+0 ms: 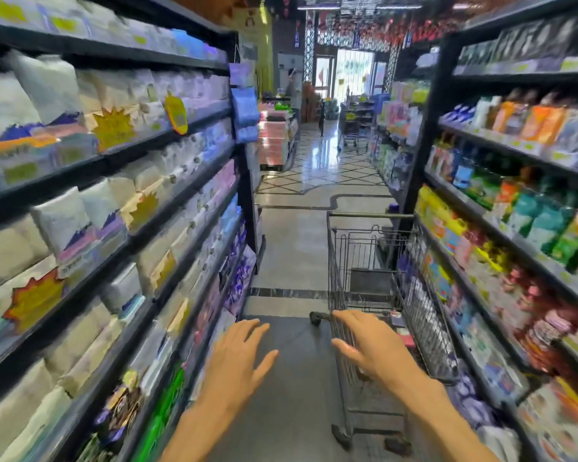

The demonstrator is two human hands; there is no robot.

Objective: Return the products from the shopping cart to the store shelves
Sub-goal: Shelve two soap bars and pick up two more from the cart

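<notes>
- Step in hand, as I judge it: reaching for the shopping cart [374, 281], which stands at about one o'clock, hard against the right-hand shelves [501, 208]; neither hand holds a product.
- Right hand [371, 345]: fingers spread and straight, over the cart's near rim by the handle [319, 317]; whether it touches the wire I cannot tell.
- Left hand [237, 358]: spread wide, empty, at eleven o'clock, clear of the cart.
- Products [401, 326]: a few small pink and red packs low in the basket; blurred.
- Next move likely calls for dipping a hand into the basket and closing on one pack.
- Materials: thin grey steel wire mesh, rubbery handle end; glossy tiled floor [294, 255]; soft, pillowy paper packs on the left shelves [90, 181].
</notes>
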